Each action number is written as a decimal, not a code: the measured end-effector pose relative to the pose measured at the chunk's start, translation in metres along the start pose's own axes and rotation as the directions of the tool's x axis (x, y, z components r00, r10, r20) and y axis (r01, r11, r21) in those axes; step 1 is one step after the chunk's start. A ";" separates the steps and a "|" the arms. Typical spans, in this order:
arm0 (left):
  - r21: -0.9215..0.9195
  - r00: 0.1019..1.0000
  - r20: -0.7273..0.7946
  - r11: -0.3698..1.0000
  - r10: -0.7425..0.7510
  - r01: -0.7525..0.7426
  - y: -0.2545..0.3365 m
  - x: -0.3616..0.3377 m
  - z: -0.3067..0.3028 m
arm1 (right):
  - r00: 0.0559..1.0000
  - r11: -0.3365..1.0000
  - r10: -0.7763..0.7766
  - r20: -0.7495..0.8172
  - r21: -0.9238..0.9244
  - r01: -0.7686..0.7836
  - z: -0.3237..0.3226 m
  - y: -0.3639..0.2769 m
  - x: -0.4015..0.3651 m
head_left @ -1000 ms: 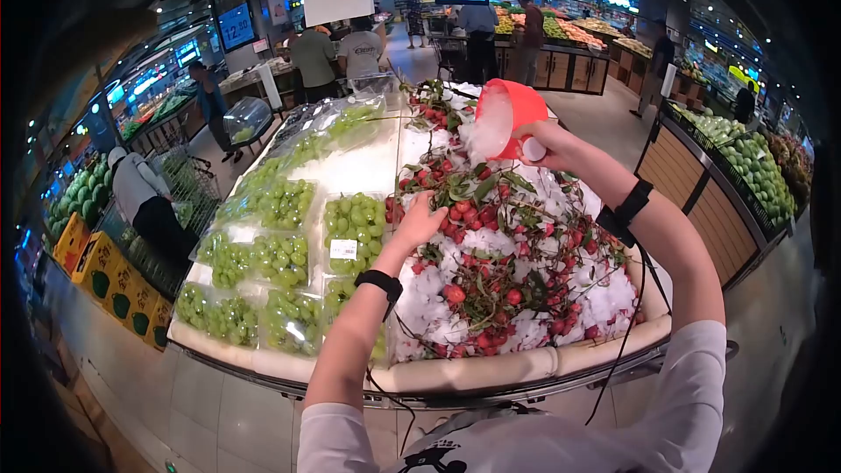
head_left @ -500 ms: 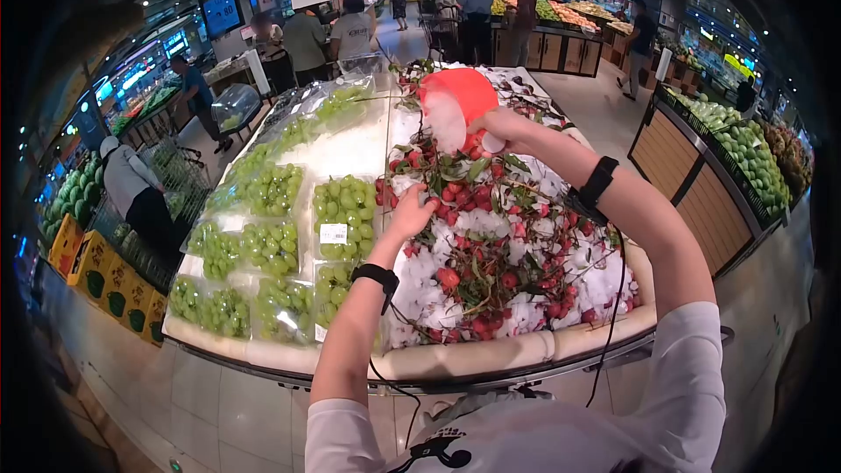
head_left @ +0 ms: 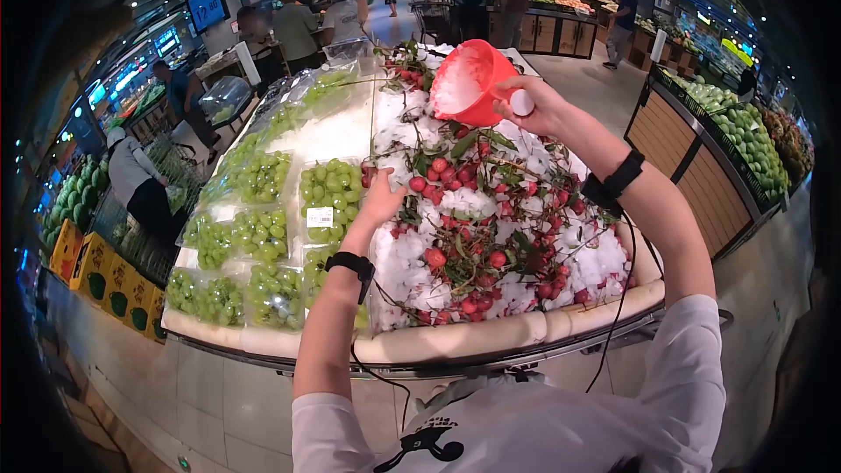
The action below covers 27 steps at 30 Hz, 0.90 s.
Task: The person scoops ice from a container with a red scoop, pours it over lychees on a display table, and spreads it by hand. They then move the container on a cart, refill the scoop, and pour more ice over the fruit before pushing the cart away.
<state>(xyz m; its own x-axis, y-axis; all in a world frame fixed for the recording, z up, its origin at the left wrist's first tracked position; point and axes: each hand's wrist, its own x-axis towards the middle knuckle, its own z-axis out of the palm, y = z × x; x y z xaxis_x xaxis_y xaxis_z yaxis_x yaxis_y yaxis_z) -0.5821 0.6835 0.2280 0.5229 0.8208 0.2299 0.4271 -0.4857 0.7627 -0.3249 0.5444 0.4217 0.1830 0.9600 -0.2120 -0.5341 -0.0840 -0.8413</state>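
Observation:
A red plastic scoop [head_left: 491,92] with white crushed ice [head_left: 460,81] inside is in my right hand [head_left: 533,107], whose fingers wrap its handle. It hangs tilted over the far part of a bed of red lychees [head_left: 449,173] with stems and green leaves, strewn with ice. A round white piece, perhaps the handle's end, shows beside my fingers. My left hand [head_left: 382,200] is at the left edge of the lychee bed, thumb and forefinger apart, by some ice and fruit. Its other fingers are partly hidden. Clear packs of green grapes [head_left: 329,197] lie just left of it.
A pale padded rim [head_left: 473,343] runs along the stand's near edge. Dark cables hang from both wristbands. Another fruit stand [head_left: 692,153] is to the right, and yellow boxes [head_left: 109,276] sit at the left. Several people are farther back.
My right hand has turned the scoop so its mouth faces more up and left; before, ice was spilling from it. More ice lies on the far lychees. The view has shifted slightly.

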 end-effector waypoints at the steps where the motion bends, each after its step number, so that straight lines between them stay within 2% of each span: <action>1: 0.011 1.000 -0.009 1.000 -0.004 0.004 0.003 0.002 -0.001 | 1.000 1.000 -0.003 -0.005 0.000 0.003 -0.004 0.000 -0.007; 3: 0.018 1.000 0.014 1.000 0.007 -0.008 0.007 0.009 0.000 | 0.996 0.981 -0.065 -0.068 -0.186 0.051 -0.007 0.000 -0.027; 4: 0.045 0.999 0.000 0.998 0.036 -0.036 0.009 0.012 0.002 | 0.999 0.949 0.008 0.035 -0.316 0.004 -0.016 -0.004 -0.035; 5: 0.074 0.998 -0.012 0.995 0.065 -0.064 0.016 0.013 0.002 | 1.000 0.950 0.006 0.026 -0.312 0.002 -0.018 -0.004 -0.042; 6: 0.123 0.989 -0.045 0.983 0.142 -0.136 0.023 0.012 0.004 | 0.999 0.893 -0.023 0.045 -0.448 0.040 -0.019 -0.003 -0.048; 7: 0.121 0.989 -0.037 0.983 0.144 -0.138 0.031 0.009 0.008 | 0.997 0.816 -0.047 0.068 -0.573 0.077 -0.020 -0.002 -0.054; 9: 0.297 0.927 -0.216 0.926 0.305 -0.235 0.054 0.001 0.017 | 0.998 0.769 -0.047 0.029 -0.637 0.054 -0.018 0.002 -0.058; 11: 0.257 0.918 -0.205 0.924 0.340 -0.285 0.079 -0.008 0.019 | 0.999 0.711 -0.050 0.012 -0.702 0.044 -0.014 0.009 -0.060; 13: 0.302 0.880 -0.090 0.855 0.465 -0.421 0.097 -0.013 0.021 | 0.998 0.700 -0.060 -0.007 -0.713 0.037 -0.009 0.013 -0.062; 14: 0.314 0.880 0.015 0.833 0.475 -0.455 0.100 -0.012 0.023 | 0.995 0.618 -0.100 -0.020 -0.785 0.046 -0.005 0.016 -0.064; 15: 0.312 0.881 0.018 0.834 0.473 -0.454 0.099 -0.009 0.026 | 0.990 0.527 -0.141 -0.027 -0.849 0.052 -0.001 0.017 -0.066; 16: 0.324 0.858 0.118 0.798 0.499 -0.509 0.097 -0.007 0.030 | 0.985 0.424 -0.173 -0.001 -0.903 0.073 0.004 0.017 -0.069; 17: 0.329 0.827 0.218 0.758 0.519 -0.563 0.091 -0.004 0.036 | 0.986 0.424 -0.170 -0.002 -0.903 0.071 0.003 0.020 -0.068; 19: 0.382 0.839 0.227 0.747 0.496 -0.545 0.081 0.002 0.046 | 0.983 0.306 -0.175 0.051 -0.946 0.103 0.001 0.023 -0.064; 20: 0.380 0.856 0.211 0.767 0.472 -0.517 0.080 0.003 0.048 | 0.994 0.377 -0.111 0.016 -0.924 0.057 0.007 0.023 -0.071; 21: 0.378 0.872 0.198 0.786 0.447 -0.489 0.079 0.004 0.050 | 0.994 0.380 -0.108 0.015 -0.923 0.056 0.005 0.024 -0.070; 23: 0.382 0.866 0.196 0.778 0.459 -0.499 0.079 0.006 0.051 | 0.995 0.601 -0.060 0.085 -0.793 0.104 -0.003 0.029 -0.067; 24: 0.385 0.860 0.191 0.769 0.474 -0.510 0.080 0.006 0.050 | 0.993 0.646 -0.088 0.084 -0.754 0.121 -0.007 0.033 -0.067; 25: 0.381 0.862 0.196 0.773 0.468 -0.507 0.081 0.008 0.048 | 0.994 0.649 -0.080 0.080 -0.752 0.113 -0.011 0.034 -0.067; 27: 0.326 0.829 0.201 0.762 0.522 -0.559 0.084 0.008 0.041 | 0.992 0.542 -0.123 0.036 -0.835 0.098 -0.013 0.037 -0.072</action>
<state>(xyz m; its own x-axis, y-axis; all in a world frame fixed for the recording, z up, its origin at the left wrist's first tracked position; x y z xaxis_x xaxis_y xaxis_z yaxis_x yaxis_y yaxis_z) -0.5122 0.6368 0.2689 0.8047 0.3662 0.4673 0.2738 -0.9273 0.2552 -0.3472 0.4688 0.3993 0.2177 0.9720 -0.0886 0.4178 -0.1749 -0.8915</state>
